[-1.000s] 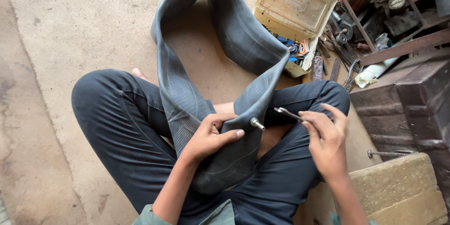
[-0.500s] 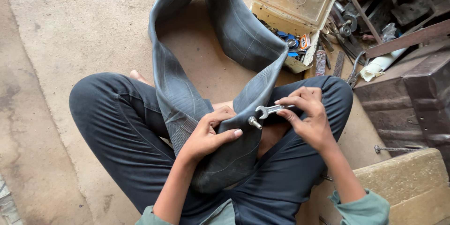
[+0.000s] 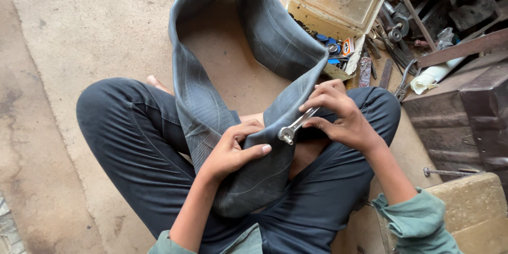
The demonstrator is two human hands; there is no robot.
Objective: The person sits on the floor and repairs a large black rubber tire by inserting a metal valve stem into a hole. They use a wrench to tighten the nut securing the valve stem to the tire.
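Head view | left hand [image 3: 230,151] grips inner tube [image 3: 211,111]; right hand [image 3: 338,116] pinches spanner [image 3: 299,125] on valve [image 3: 286,136]

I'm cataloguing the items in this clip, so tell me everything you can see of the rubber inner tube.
The inner tube is dark grey rubber, deflated and flat, with faint seam lines and creases. It forms a big limp loop: the far end lies on the concrete floor by the open yellowish box, the near end is draped over the seated person's lap. The left hand pinches a fold of it, and the right hand holds a small metal spanner at its metal valve stem.
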